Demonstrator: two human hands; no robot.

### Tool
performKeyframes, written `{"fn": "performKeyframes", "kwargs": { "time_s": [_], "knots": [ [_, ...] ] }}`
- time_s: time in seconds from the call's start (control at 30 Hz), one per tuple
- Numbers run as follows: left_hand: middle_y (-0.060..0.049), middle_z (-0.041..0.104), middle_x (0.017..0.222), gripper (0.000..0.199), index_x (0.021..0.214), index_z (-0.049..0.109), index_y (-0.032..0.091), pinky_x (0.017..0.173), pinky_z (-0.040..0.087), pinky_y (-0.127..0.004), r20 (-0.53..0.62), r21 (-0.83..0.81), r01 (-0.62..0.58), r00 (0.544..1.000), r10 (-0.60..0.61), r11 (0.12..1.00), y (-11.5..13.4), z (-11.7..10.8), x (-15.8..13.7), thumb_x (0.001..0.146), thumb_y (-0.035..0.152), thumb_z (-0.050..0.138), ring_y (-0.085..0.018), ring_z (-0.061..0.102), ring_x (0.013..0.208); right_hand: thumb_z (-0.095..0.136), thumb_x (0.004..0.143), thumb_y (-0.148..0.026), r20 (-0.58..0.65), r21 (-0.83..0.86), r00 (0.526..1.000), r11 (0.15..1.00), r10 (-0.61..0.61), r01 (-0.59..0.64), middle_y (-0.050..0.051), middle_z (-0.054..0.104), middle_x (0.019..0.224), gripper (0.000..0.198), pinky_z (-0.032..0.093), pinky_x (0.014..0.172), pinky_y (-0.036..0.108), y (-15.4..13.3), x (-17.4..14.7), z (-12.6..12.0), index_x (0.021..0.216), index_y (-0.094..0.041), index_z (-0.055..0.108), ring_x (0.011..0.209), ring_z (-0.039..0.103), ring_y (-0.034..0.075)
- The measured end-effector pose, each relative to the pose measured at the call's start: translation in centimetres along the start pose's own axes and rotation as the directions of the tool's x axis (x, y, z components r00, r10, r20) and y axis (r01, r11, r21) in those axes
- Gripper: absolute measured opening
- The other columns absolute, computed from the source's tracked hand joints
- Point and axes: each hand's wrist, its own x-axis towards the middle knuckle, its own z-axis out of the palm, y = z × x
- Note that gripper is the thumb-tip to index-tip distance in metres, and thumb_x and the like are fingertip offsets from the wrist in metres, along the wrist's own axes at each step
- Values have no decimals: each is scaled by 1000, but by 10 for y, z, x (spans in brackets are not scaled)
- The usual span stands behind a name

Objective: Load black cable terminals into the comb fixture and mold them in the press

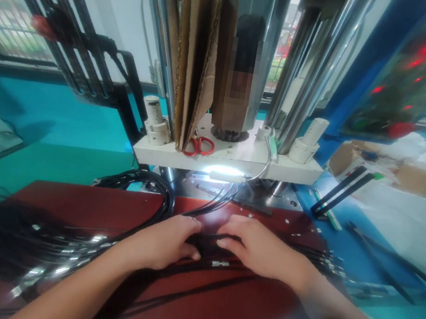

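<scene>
My left hand [171, 240] rests over the dark red board, its thumb and fingers curled around black cables. Facing it, my right hand [259, 246] pinches the same black cables [206, 240] between thumb and fingers. Just below the hands, a small silvery connector [219, 263] shows on a cable. Thin black leads [218, 201] run from near my left hand up toward the lit gap of the press. A coil of black cable [168, 201] lies behind my left hand. The exact grip of the left fingers is partly hidden.
The white press plate [237, 160] stands ahead, with red-handled scissors [201, 147] and folded cardboard [192, 59] on it. Many cables with shiny ends [47, 262] spread at left. Long black pliers [379, 256] lie at right, beside a blue control box [382, 62].
</scene>
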Motion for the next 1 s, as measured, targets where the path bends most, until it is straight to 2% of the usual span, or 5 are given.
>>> {"fn": "performKeyframes", "kwargs": {
  "time_s": [0.13, 0.3, 0.53, 0.73, 1.0],
  "knots": [
    [-2, 63, 89, 11, 85, 58, 20, 69, 37, -29, -29, 4, -46, 999, 46, 999, -3, 0, 0, 82, 31, 55, -19, 57, 80, 61, 86, -35, 41, 23, 999, 1000, 9, -9, 5, 61, 97, 21, 42, 77, 28, 2, -1, -1, 98, -20, 68, 86, 57, 17],
    [1, 62, 84, 10, 80, 57, 21, 66, 36, -26, -31, -9, -93, 995, 92, 996, -4, -2, -2, 84, 27, 52, -16, 55, 75, 62, 85, -27, 38, 43, 999, 999, 26, -27, 4, 61, 94, 11, 41, 75, 27, 4, 0, 1, 90, -18, 68, 83, 56, 15],
    [0, 63, 85, 10, 83, 60, 21, 66, 36, -27, 3, 14, -59, 998, 59, 998, -8, 0, 1, 81, 31, 57, -17, 56, 77, 63, 84, -26, 25, 15, 999, 1000, 22, -22, 2, 61, 89, 10, 40, 70, 25, 5, 0, 3, 85, -17, 65, 79, 55, 14],
    [-3, 63, 89, 14, 86, 59, 20, 66, 37, -28, -4, 61, -40, 999, 40, 997, -7, 1, -1, 82, 33, 53, -19, 56, 77, 63, 84, -27, 33, -9, 999, 1000, 19, -18, 3, 61, 90, 10, 40, 71, 26, 3, -1, 0, 85, -17, 66, 80, 55, 15],
    [-2, 62, 86, 14, 85, 58, 20, 63, 36, -28, -1, 14, -34, 999, 34, 999, -8, -2, -2, 83, 33, 52, -17, 54, 74, 60, 86, -29, 53, -3, 998, 999, 42, -42, 3, 61, 87, 13, 39, 67, 25, 1, -1, -2, 84, -17, 65, 77, 54, 14]
  ]
}}
